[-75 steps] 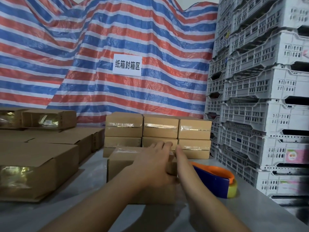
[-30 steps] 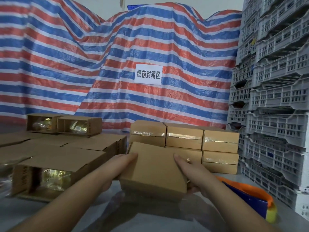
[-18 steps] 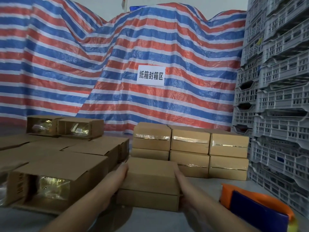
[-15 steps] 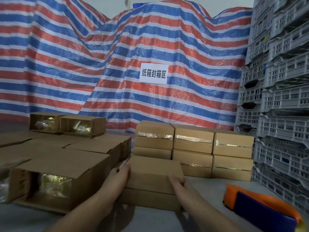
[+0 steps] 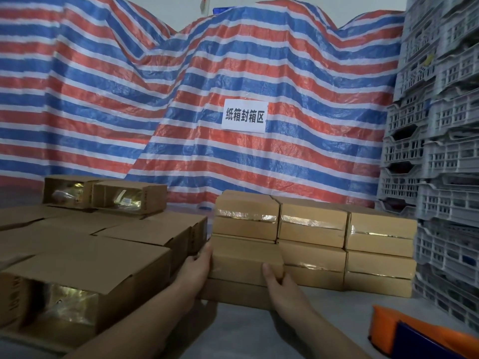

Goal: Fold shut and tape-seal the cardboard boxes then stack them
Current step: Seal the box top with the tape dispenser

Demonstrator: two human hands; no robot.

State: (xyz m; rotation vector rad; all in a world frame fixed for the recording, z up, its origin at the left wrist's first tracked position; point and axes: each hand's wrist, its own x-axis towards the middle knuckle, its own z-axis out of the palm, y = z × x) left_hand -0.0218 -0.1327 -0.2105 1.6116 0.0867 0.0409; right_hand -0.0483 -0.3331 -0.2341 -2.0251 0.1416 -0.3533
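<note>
The sealed cardboard box (image 5: pixel 246 257) sits at the front left of the taped stack (image 5: pixel 337 234), in the lower tier, directly below an upper box with a clear tape band across its front. Another box face shows just beneath it, resting on the grey table (image 5: pixel 324 301).

The left hand (image 5: pixel 195 268) grips the box's left end, fingers wrapped along the side. The right hand (image 5: pixel 276 278) holds the front right corner, thumb pressed upright against the front face and fingers round the right side. Both hands are closed on the same box.

A white sign (image 5: pixel 244 116) fixed to the red, white and blue striped tarpaulin (image 5: pixel 129 99) reads "纸箱封箱区". Unsealed boxes (image 5: pixel 85 265) lie at left, their open ends showing glossy wrapped contents; dark printing on their end flaps is too blurred to read. An orange and blue tape dispenser (image 5: pixel 414 335) lies at lower right. Grey plastic crates (image 5: pixel 445 151) are stacked along the right.
</note>
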